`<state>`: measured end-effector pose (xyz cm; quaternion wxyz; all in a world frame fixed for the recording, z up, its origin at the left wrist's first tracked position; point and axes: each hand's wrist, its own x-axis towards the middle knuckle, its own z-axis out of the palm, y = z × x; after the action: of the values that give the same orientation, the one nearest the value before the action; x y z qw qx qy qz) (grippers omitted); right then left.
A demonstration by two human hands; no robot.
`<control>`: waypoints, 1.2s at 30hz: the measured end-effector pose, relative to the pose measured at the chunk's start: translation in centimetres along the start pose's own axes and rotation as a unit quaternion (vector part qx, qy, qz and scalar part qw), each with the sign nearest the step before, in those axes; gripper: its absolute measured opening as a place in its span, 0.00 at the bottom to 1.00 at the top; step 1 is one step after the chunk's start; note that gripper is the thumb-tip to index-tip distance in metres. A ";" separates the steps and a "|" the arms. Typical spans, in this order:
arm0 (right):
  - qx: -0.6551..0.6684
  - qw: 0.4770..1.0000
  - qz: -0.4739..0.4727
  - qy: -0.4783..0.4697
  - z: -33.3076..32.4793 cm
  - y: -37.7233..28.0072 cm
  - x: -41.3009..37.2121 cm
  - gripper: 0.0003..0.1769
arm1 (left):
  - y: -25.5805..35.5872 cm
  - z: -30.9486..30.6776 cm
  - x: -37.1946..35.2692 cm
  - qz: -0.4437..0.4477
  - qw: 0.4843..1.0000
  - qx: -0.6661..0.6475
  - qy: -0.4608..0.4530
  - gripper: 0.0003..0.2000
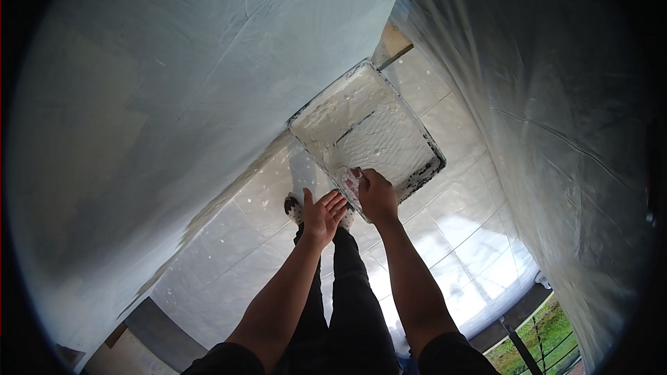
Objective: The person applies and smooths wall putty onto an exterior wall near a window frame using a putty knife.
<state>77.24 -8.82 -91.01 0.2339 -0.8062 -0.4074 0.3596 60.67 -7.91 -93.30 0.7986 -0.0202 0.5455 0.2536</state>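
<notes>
A dark-rimmed tray, coated inside with thick off-white paint or plaster, is in front of me by the wall. My right hand is closed around a small reddish tool smeared with white, at the tray's near edge. The grip hides part of this tool, and its exact kind cannot be made out. My left hand is open with the palm turned up and fingers stretched out, close to the near left corner of the tray. It holds nothing.
A pale, smeared wall rises on the left. Clear plastic sheeting hangs on the right. The tiled floor has white spots, and my feet stand just below the tray. Grass and a railing show at lower right.
</notes>
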 end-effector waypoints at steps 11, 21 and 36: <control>0.010 1.000 0.004 -0.008 0.1 0.3 0.9 0.12 | -0.2 -0.2 0.2 -0.006 0.999 -0.041 -0.012 0.57; 0.053 0.998 0.017 0.031 0.3 0.4 1.5 0.12 | 0.1 -0.5 1.1 0.000 0.999 -0.022 -0.023 0.58; 0.029 0.999 -0.011 -0.019 0.2 -0.4 1.9 0.12 | 0.1 -0.6 1.1 -0.019 0.999 -0.038 -0.034 0.59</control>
<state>77.66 -7.03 -91.53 0.2536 -0.7877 -0.4099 0.3835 60.39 -7.55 -94.52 0.8197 -0.0522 0.5078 0.2598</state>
